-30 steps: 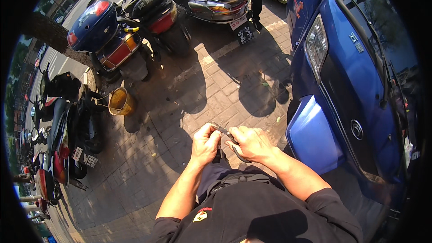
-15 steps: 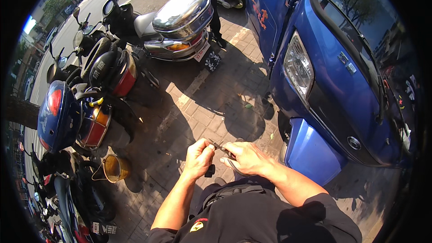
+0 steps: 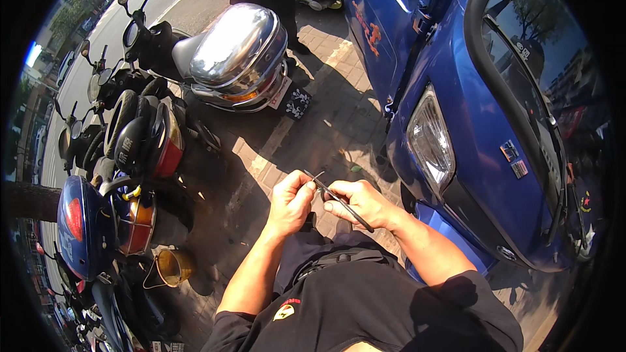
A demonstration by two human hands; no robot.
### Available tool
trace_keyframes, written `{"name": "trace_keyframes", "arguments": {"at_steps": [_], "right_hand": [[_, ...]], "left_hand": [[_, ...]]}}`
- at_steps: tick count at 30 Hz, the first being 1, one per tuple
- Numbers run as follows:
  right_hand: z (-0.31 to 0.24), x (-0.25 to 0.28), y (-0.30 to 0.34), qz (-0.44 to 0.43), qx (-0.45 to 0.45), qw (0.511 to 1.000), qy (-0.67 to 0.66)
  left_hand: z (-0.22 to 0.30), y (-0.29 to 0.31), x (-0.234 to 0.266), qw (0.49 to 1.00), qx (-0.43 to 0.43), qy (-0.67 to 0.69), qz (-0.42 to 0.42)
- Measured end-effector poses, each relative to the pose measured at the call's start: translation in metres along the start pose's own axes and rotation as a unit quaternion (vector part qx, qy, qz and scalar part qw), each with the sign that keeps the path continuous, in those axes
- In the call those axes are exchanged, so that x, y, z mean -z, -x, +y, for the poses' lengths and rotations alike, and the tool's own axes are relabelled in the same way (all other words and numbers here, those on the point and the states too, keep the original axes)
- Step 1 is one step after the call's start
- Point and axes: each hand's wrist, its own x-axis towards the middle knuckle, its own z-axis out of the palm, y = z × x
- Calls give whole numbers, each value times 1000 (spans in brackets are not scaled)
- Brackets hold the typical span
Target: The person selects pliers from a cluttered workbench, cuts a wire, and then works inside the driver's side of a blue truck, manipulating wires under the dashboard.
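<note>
My hands are close together in front of my waist. My left hand (image 3: pixel 291 203) is closed, thumb and fingertips pinched at the upper end of a thin, dark, stick-like thing (image 3: pixel 352 212). My right hand (image 3: pixel 362 202) is closed round that same thing, which slants down to the right past its fingers and ends near the wrist. A short thin tip pokes out above the left fingertips, and a small shiny bit shows between the hands. Whether it is a tool or a piece of cable I cannot tell.
A blue truck (image 3: pixel 456 124) stands close on the right. Parked scooters line the left, one with a silver top box (image 3: pixel 238 45), another with a blue box (image 3: pixel 85 225). A yellowish bucket (image 3: pixel 175 267) sits on the paving. Another person (image 3: pixel 264 0) stands beyond the silver box.
Both hands have risen slightly. The dark stick-like thing now sticks out farther below my right hand. The dark piece that hung under my left hand no longer shows clearly. My view has shifted.
</note>
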Motion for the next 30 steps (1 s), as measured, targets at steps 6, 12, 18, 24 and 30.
{"name": "trace_keyframes", "arguments": {"at_steps": [6,12,18,24,30], "right_hand": [[4,48,-43,-32,-111,988,-99],[14,56,-111,175,8,941,289],[19,73,-182,253,-26,890,380],[20,97,-224,261,-51,893,363],[33,122,-255,288,-65,886,357]], "left_hand": [[10,-75,6,992,42,89,-74],[13,-169,24,993,-9,33,-111],[24,-258,45,983,-101,-62,-142],[34,-314,55,976,-109,-84,-172],[39,-359,50,972,-88,-120,-180]]}}
